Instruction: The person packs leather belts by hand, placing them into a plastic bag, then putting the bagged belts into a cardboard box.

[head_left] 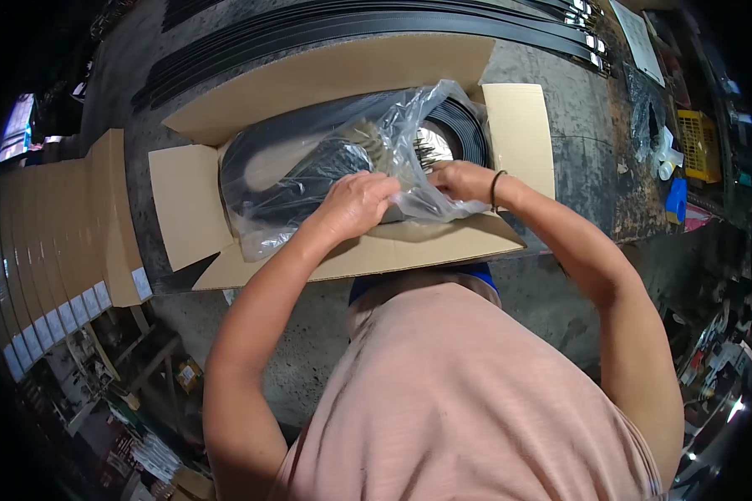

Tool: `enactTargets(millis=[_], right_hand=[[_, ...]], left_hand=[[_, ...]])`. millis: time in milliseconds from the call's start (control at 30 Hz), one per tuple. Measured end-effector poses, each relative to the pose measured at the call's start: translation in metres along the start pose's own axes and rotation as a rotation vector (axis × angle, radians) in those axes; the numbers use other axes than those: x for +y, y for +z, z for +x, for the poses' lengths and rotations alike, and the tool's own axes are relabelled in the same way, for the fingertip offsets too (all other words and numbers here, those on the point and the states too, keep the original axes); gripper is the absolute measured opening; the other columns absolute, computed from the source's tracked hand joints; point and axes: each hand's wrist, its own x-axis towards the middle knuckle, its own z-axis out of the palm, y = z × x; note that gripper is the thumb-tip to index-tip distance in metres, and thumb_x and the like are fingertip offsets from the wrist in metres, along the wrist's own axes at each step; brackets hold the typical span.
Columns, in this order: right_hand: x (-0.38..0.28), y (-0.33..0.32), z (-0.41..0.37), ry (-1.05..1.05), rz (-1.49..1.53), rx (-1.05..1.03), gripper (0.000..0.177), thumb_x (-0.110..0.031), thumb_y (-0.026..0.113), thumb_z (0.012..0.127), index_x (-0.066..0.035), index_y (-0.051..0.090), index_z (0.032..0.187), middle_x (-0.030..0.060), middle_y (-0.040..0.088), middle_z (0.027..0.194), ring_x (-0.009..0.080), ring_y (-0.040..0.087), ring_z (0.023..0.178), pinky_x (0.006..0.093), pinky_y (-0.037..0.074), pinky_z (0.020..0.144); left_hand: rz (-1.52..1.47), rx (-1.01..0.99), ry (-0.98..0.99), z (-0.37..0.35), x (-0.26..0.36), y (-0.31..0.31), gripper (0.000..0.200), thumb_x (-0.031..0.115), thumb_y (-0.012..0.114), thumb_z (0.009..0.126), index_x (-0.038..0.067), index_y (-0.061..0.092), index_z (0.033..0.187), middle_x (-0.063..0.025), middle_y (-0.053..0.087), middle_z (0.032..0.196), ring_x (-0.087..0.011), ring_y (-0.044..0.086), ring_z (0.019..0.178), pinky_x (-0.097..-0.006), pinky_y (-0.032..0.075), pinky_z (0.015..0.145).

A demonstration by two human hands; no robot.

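An open cardboard box (184, 209) stands on a dark workbench in front of me. Inside it lies a clear plastic bag (309, 159) lining the box, filled with coiled black straps (464, 125). My left hand (355, 204) grips the bag's plastic at the near side of the box. My right hand (459, 179), with a thin band on the wrist, pinches the same plastic just to the right. Both hands are close together over the box's near flap.
Long black straps with metal buckles (589, 42) lie across the far side of the bench (576, 167). A row of closed cardboard boxes (67, 242) is stacked at the left. A yellow crate (700, 142) and a blue object (677, 200) sit at the right.
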Motion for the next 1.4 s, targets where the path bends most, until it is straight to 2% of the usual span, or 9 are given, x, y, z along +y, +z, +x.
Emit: enactTargets(millis=[33,67,367,500,733,833,1000,1167,1400], right_hand=[[0.005,0.006,0.006,-0.236,-0.448,0.006,0.026,-0.021,0.060,0.089,-0.002,0.063,0.106,0.0171,0.068,0.098,0.0320,0.068,0.085,0.0400,0.054,0.079],[-0.024,0.005,0.008,0.075,-0.538,-0.104,0.027,-0.016,0.062,0.082,-0.003,0.063,0.105,0.0216,0.066,0.101,0.0381,0.065,0.090,0.0419,0.052,0.084],[0.050,0.042,0.026,0.049,-0.531,0.021,0.019,-0.018,0.065,0.076,-0.007,0.069,0.091,0.0190,0.069,0.090,0.0331,0.067,0.091,0.0404,0.051,0.082],[0.013,0.030,0.020,0.230,-0.644,-0.072,0.022,-0.019,0.066,0.075,-0.008,0.069,0.094,0.0171,0.069,0.090,0.0320,0.067,0.091,0.0401,0.051,0.082],[0.038,0.037,0.018,-0.011,-0.664,-0.030,0.037,-0.028,0.068,0.075,-0.012,0.065,0.108,0.0159,0.069,0.096,0.0334,0.066,0.090,0.0403,0.051,0.083],[0.036,0.038,0.016,-0.119,-0.637,0.058,0.038,-0.025,0.067,0.074,-0.017,0.064,0.111,0.0152,0.069,0.098,0.0322,0.066,0.093,0.0402,0.051,0.084],[0.015,0.032,0.009,0.144,-0.609,-0.049,0.047,-0.025,0.070,0.070,-0.006,0.059,0.112,0.0177,0.068,0.096,0.0334,0.065,0.092,0.0412,0.051,0.082],[0.007,0.009,-0.006,0.070,-0.636,-0.022,0.056,-0.019,0.072,0.071,-0.005,0.053,0.122,0.0152,0.059,0.115,0.0338,0.060,0.105,0.0406,0.051,0.088],[-0.008,-0.001,-0.020,0.204,-0.740,-0.050,0.062,-0.027,0.079,0.068,-0.011,0.054,0.122,0.0102,0.055,0.116,0.0338,0.063,0.098,0.0429,0.052,0.083]], left_hand=[[-0.012,0.004,0.012,0.000,0.002,0.000,0.010,0.006,0.061,0.079,0.008,0.059,0.089,-0.0094,0.061,0.084,-0.0324,0.059,0.082,-0.0442,0.047,0.073],[-0.011,0.005,0.007,0.001,0.006,-0.003,0.010,0.006,0.061,0.079,0.008,0.059,0.089,-0.0094,0.061,0.084,-0.0324,0.059,0.082,-0.0442,0.047,0.073],[0.104,0.432,-0.032,0.003,0.030,-0.046,0.023,0.022,0.071,0.078,0.007,0.063,0.094,-0.0079,0.065,0.086,-0.0325,0.061,0.087,-0.0411,0.049,0.078],[0.234,-0.142,-0.182,-0.025,-0.018,-0.037,0.020,0.022,0.069,0.080,0.007,0.061,0.091,-0.0118,0.064,0.091,-0.0363,0.059,0.090,-0.0444,0.048,0.078],[0.222,0.161,-0.074,-0.027,-0.012,-0.059,0.018,0.024,0.065,0.083,0.008,0.060,0.087,-0.0108,0.065,0.085,-0.0358,0.061,0.085,-0.0458,0.049,0.074],[0.207,-0.042,-0.118,-0.027,-0.022,-0.056,0.015,0.022,0.065,0.085,0.008,0.061,0.089,-0.0124,0.064,0.083,-0.0350,0.061,0.083,-0.0447,0.049,0.074],[-0.444,0.177,-0.273,-0.029,-0.021,-0.112,0.012,0.013,0.059,0.087,0.006,0.064,0.095,-0.0151,0.064,0.089,-0.0353,0.063,0.087,-0.0449,0.049,0.077],[0.290,0.134,-0.139,-0.117,-0.123,-0.086,0.028,0.003,0.052,0.084,0.003,0.062,0.110,-0.0160,0.063,0.107,-0.0358,0.061,0.095,-0.0445,0.049,0.084],[0.497,-0.230,-0.339,-0.146,-0.109,-0.097,0.053,0.000,0.049,0.082,0.007,0.047,0.134,-0.0145,0.050,0.137,-0.0327,0.060,0.101,-0.0430,0.049,0.086]])
